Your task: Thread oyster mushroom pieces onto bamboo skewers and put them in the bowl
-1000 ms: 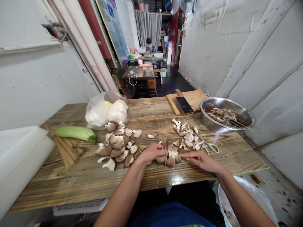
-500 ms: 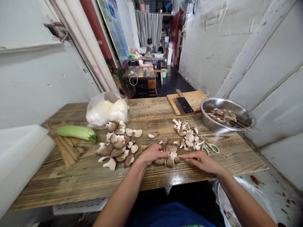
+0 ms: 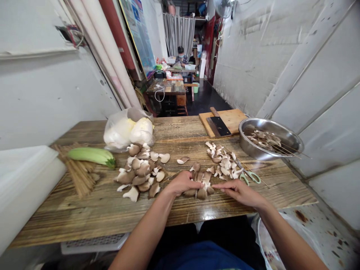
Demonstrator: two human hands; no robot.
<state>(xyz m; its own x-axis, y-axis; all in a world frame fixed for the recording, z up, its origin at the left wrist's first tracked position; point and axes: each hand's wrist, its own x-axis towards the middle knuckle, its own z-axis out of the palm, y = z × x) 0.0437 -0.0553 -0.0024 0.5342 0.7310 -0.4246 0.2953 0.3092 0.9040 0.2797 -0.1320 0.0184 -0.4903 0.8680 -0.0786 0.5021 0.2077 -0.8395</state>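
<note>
Just in front of me, a small cluster of grey-brown oyster mushrooms point(image 3: 201, 193) lies on the wooden table. My left hand point(image 3: 183, 183) rests over its left side, thumb pressing on the pale stems, fingers curled round the caps. From the right, my right hand point(image 3: 237, 191) reaches in with thumb and forefinger pinched together at the cluster's edge. Whatever it pinches is too small or hidden to make out. Left of my hands is a pile of larger oyster mushrooms point(image 3: 142, 170). Beyond my right hand lie torn mushroom pieces point(image 3: 225, 165) and green-handled scissors point(image 3: 250, 176).
A steel basin point(image 3: 254, 150) with skewered mushrooms stands at the right, beside a cutting board point(image 3: 234, 118) and cleaver point(image 3: 218, 125). Leftward are bagged cabbages point(image 3: 128, 131), a green gourd point(image 3: 90, 155) and bamboo skewers point(image 3: 81, 182). A person point(image 3: 181, 56) sits far back.
The view has shifted very slightly. Both hands keep nearly the same pose on the mushroom cluster.
</note>
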